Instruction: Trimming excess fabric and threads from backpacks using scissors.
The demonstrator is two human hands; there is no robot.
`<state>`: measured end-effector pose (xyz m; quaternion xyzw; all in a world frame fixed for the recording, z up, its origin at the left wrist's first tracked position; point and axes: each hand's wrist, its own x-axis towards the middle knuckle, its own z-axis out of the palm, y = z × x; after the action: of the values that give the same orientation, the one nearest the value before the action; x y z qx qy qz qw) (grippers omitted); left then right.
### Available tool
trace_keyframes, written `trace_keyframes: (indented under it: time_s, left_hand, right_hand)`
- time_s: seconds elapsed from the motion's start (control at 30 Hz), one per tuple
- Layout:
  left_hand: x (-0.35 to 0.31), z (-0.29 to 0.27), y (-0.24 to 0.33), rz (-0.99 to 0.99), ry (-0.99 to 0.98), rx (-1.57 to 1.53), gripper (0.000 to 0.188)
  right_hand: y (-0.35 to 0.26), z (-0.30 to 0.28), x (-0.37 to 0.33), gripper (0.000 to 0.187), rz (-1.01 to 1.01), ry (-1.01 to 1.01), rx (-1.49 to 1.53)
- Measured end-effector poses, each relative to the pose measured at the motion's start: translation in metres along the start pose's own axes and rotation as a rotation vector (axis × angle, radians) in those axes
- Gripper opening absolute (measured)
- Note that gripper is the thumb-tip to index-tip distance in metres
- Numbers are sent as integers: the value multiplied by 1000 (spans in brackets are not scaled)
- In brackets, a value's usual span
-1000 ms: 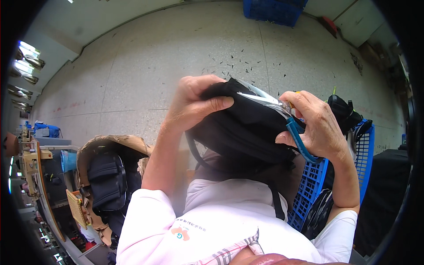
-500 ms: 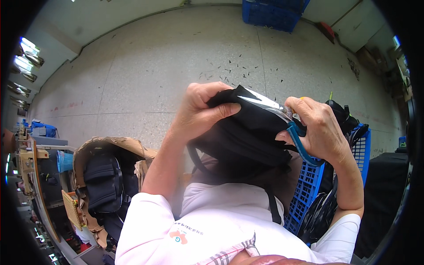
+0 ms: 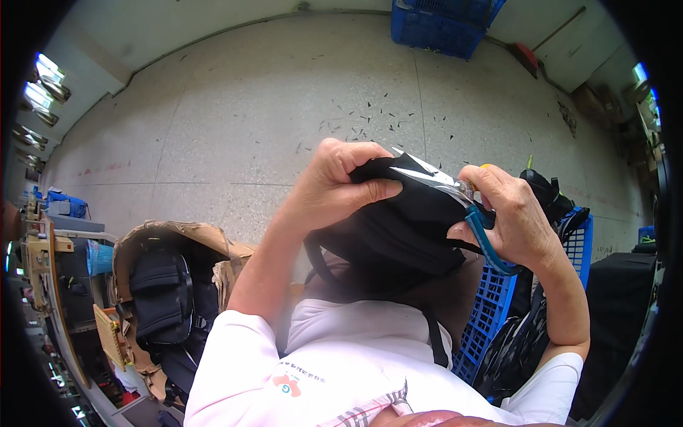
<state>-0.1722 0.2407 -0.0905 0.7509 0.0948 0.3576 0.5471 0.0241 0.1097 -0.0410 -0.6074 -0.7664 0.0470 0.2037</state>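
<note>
My left hand (image 3: 346, 181) pinches the upper edge of a black fabric bag (image 3: 384, 245) between thumb and fingers. The bag hangs down over my lap, with a strap loop at its left side. In my right hand (image 3: 516, 217) is a pair of scissors (image 3: 480, 231) with blue-green handles. Their silver blades point left and stand apart, one on each side of the cloth's edge, with the tips close to my left fingertips. What kind of bag it is, I cannot make out.
A cardboard box (image 3: 171, 231) at my left holds black backpacks (image 3: 162, 288). Close by my right side stands a blue plastic crate (image 3: 491, 302) with black bags. Dark scraps (image 3: 395, 121) lie scattered over the floor ahead. Farther off are blue bins (image 3: 437, 28).
The scissor blades have opened wider over the cloth's edge. Both hands have shifted slightly to the right and down, still holding the bag and the scissors.
</note>
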Motion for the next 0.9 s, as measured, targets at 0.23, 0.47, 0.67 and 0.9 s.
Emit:
trace_keyframes:
  time_s: [0.23, 0.47, 0.67, 0.9]
  left_hand:
    - [4, 1, 3, -21, -89, -3, 25]
    - [9, 9, 7, -113, -107, -113, 17]
    - [12, 14, 5, -92, -157, -66, 19]
    - [14, 20, 4, -230, -216, -258, 21]
  right_hand:
    - [6, -7, -8, 44, 23, -97, 2]
    - [5, -17, 3, 47, -53, -70, -57]
    - [16, -23, -8, 49, -23, -147, -65]
    - [11, -37, 4, 52, 35, -248, -62]
